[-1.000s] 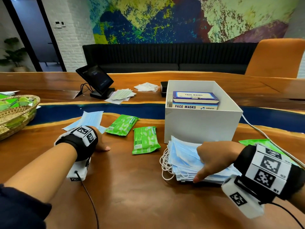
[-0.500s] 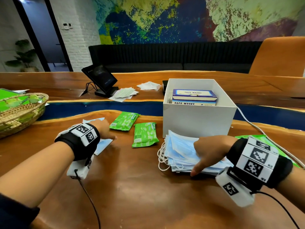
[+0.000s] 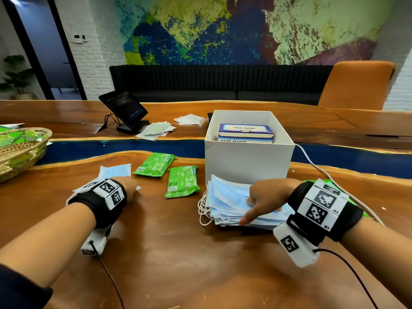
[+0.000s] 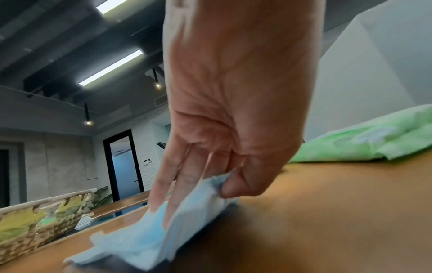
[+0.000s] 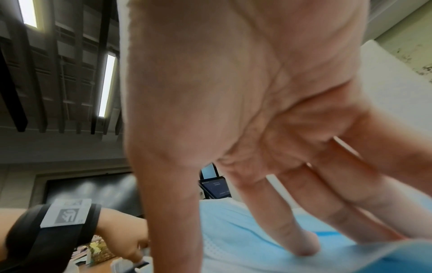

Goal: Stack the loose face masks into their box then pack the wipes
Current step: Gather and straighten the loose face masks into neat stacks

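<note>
Both hands are working the loose face masks.
The left hand [image 4: 233, 110] is pinching a loose blue mask [image 4: 149, 238] at nine o'clock; the right hand [image 3: 267, 197], fingers straight, is pressing the mask stack [image 3: 229, 204] at three o'clock.

The right hand [image 5: 245, 110] spreads over the blue masks [image 5: 245, 245], fingertips [image 5: 304, 245] pressing on the top one. Lower left, the left hand [image 5: 124, 242] shows with its black wristband [image 5: 46, 238]. A tablet [image 5: 216, 188] stands behind.
</note>
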A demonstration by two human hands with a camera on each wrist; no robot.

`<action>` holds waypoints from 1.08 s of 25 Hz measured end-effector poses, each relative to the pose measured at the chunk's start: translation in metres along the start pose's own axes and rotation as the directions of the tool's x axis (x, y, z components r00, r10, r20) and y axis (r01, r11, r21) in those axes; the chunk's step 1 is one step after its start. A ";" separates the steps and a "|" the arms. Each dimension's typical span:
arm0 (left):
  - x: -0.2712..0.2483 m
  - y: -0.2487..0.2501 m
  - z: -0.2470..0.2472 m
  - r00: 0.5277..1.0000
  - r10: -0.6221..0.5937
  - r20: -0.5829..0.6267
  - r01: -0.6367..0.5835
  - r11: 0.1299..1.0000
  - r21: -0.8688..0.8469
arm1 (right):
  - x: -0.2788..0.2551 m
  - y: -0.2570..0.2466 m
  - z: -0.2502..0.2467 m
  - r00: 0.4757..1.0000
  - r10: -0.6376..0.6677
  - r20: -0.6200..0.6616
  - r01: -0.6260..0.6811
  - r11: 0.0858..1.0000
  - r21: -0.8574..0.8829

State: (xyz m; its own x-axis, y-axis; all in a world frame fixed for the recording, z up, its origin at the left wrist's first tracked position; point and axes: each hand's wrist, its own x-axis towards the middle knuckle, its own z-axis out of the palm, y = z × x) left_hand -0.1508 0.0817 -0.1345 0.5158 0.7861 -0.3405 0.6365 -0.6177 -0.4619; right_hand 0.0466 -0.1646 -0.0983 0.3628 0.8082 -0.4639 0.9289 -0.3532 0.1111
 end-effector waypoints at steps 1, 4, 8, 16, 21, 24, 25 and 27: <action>-0.006 0.001 -0.006 1.000 0.006 -0.028 -0.005 0.999 0.032 | 0.003 0.003 0.002 1.000 -0.006 -0.002 0.006 1.000 0.019; -0.026 0.000 -0.032 0.987 0.012 -0.161 0.012 0.989 0.146 | 0.006 0.009 0.007 1.000 -0.023 -0.008 0.023 0.999 0.039; -0.058 0.002 -0.082 0.919 0.025 -0.392 0.061 0.977 0.205 | -0.003 0.016 0.006 0.999 -0.034 0.016 0.031 0.988 0.148; -0.102 0.038 -0.147 0.669 0.134 -0.731 -0.101 0.991 0.089 | -0.025 0.049 -0.004 0.948 0.098 -0.304 0.093 0.826 0.556; -0.116 0.067 -0.162 0.475 0.102 -0.874 -0.365 0.927 -0.090 | -0.024 0.049 -0.003 0.808 0.154 -0.569 0.275 0.755 0.595; -0.125 0.074 -0.169 0.403 0.106 -0.909 -0.467 0.878 -0.105 | -0.023 0.050 -0.006 0.650 0.257 -0.716 0.428 0.655 0.623; -0.126 0.075 -0.171 0.384 0.113 -0.916 -0.498 0.861 -0.102 | -0.022 0.053 -0.008 0.587 0.304 -0.750 0.475 0.621 0.624; -0.128 0.077 -0.168 0.368 0.123 -0.922 -0.541 0.834 -0.105 | -0.026 0.057 -0.007 0.463 0.356 -0.812 0.509 0.643 0.572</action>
State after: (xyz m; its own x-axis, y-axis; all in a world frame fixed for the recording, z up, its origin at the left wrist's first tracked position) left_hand -0.0712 -0.0700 0.0105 0.7966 0.1940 0.5725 0.3120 -0.9431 -0.1146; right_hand 0.0907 -0.2021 -0.0739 0.5587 0.6307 0.5385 0.7395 -0.0850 -0.6677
